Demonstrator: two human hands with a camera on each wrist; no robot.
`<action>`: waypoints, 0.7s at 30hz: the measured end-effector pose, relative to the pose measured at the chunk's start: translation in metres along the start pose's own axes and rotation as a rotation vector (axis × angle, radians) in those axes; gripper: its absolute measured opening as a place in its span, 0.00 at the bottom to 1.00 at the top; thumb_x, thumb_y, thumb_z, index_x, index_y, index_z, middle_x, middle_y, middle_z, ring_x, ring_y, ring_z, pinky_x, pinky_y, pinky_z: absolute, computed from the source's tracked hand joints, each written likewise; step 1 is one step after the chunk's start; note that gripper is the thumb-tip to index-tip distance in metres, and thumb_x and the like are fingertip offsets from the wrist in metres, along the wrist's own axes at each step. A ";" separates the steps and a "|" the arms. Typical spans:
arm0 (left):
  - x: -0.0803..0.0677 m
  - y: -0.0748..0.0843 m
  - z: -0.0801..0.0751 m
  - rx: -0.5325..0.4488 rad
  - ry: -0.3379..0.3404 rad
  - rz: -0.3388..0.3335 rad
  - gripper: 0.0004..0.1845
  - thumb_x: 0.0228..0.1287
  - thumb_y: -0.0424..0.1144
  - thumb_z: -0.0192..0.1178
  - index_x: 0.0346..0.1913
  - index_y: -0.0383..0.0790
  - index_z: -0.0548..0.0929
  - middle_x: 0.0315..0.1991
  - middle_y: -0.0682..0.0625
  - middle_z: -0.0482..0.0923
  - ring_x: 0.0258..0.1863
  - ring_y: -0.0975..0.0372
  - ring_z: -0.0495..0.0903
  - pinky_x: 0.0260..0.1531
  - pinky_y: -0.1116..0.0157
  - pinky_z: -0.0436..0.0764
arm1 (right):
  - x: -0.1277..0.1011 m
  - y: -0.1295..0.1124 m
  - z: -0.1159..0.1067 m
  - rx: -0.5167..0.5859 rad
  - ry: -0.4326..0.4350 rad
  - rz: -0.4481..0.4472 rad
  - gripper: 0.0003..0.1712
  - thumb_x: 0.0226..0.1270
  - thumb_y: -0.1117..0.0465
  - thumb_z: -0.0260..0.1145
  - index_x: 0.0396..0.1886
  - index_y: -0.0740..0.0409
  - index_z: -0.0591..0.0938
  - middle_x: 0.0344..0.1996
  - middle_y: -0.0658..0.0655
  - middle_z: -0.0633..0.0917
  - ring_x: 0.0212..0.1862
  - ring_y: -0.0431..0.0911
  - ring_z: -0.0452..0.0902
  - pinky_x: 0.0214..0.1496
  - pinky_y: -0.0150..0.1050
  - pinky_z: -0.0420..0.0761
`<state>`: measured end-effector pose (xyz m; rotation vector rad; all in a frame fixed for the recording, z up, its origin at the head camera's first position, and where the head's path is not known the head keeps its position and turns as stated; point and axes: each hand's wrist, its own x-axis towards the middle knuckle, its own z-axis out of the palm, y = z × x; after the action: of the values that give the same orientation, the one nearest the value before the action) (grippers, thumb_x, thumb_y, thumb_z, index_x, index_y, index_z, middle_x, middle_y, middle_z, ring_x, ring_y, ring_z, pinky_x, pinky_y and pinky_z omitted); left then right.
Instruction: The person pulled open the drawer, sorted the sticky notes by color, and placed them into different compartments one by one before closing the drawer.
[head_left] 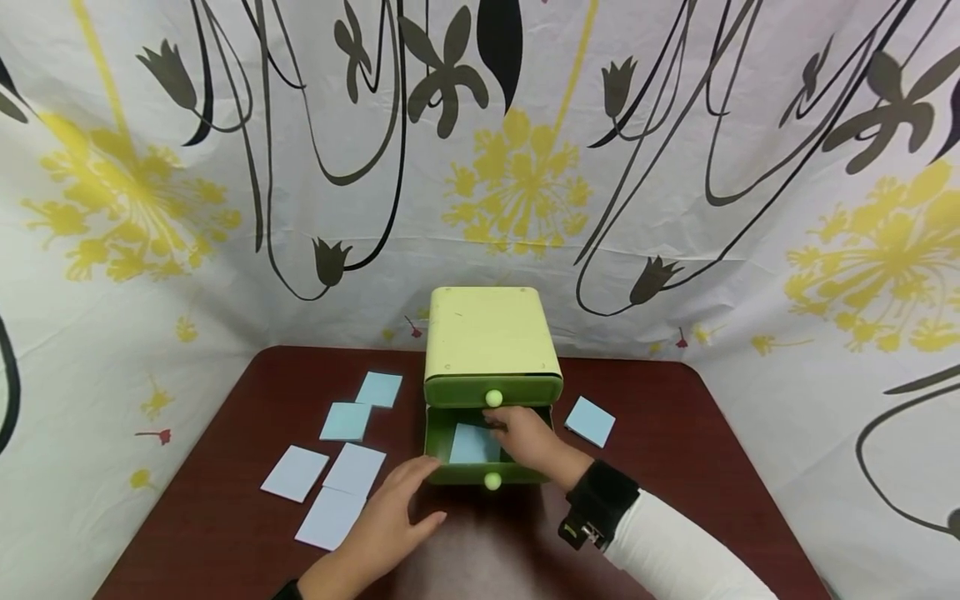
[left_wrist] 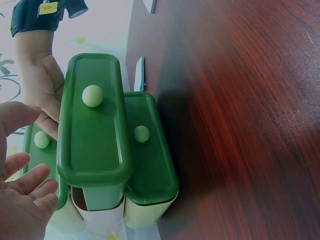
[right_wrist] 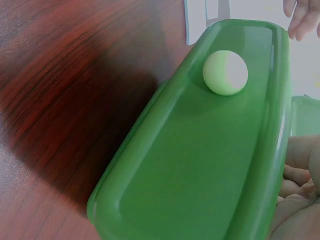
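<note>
Green drawer (head_left: 453,474), standing out from the yellow-topped cabinet (head_left: 487,329), sits at the centre of the head view, a light blue paper square (head_left: 472,446) lying inside. The right hand (head_left: 528,437) reaches over its right side with the fingertips inside, above that square; whether they pinch anything I cannot tell. The left hand (head_left: 384,518) is near the front left corner, fingers loose, thumb apart, holding nothing; the two hands are apart.

Seen from above, two fronts show; the left wrist view adds a third, the lower drawer front (left_wrist: 150,165), with its own round knob (left_wrist: 142,134). The right wrist view gives the projecting front close up, its pale knob (right_wrist: 225,72) near the top, but hides the contents.

A black band (head_left: 603,500) on the right wrist carries a yellow label (left_wrist: 48,8), its marks too small to read.

Five more squares lie left of the cabinet: two light blue (head_left: 346,421), three paler (head_left: 295,473). Another blue square (head_left: 590,422) lies to the right. Printed cloth (head_left: 525,208) hangs just behind the cabinet, near the table's (head_left: 690,500) far edge; open wood runs along the lower right of the head view.
</note>
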<state>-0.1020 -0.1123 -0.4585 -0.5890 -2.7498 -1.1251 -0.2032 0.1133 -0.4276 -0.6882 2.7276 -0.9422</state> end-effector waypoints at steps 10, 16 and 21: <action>0.008 0.016 0.006 -0.031 -0.089 0.045 0.32 0.59 0.40 0.69 0.66 0.40 0.71 0.64 0.45 0.70 0.65 0.51 0.68 0.56 0.48 0.74 | -0.027 0.028 -0.030 0.075 0.055 0.014 0.19 0.69 0.66 0.61 0.59 0.65 0.78 0.52 0.61 0.83 0.52 0.55 0.80 0.48 0.46 0.81; 0.014 0.030 0.019 -0.020 -0.123 0.093 0.32 0.59 0.39 0.69 0.66 0.41 0.71 0.64 0.46 0.70 0.65 0.52 0.68 0.57 0.51 0.75 | -0.041 0.057 -0.055 0.144 0.141 0.097 0.17 0.68 0.65 0.62 0.55 0.65 0.81 0.47 0.59 0.85 0.49 0.52 0.81 0.44 0.42 0.82; 0.019 0.038 0.036 -0.032 -0.188 0.143 0.31 0.59 0.37 0.68 0.66 0.40 0.71 0.65 0.46 0.69 0.65 0.52 0.68 0.56 0.56 0.77 | -0.047 0.088 -0.070 0.215 0.217 0.201 0.17 0.70 0.63 0.61 0.55 0.65 0.80 0.51 0.63 0.82 0.54 0.56 0.77 0.49 0.48 0.79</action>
<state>-0.1029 -0.0570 -0.4552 -0.9235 -2.7923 -1.1366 -0.2155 0.2345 -0.4264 -0.2813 2.7500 -1.3008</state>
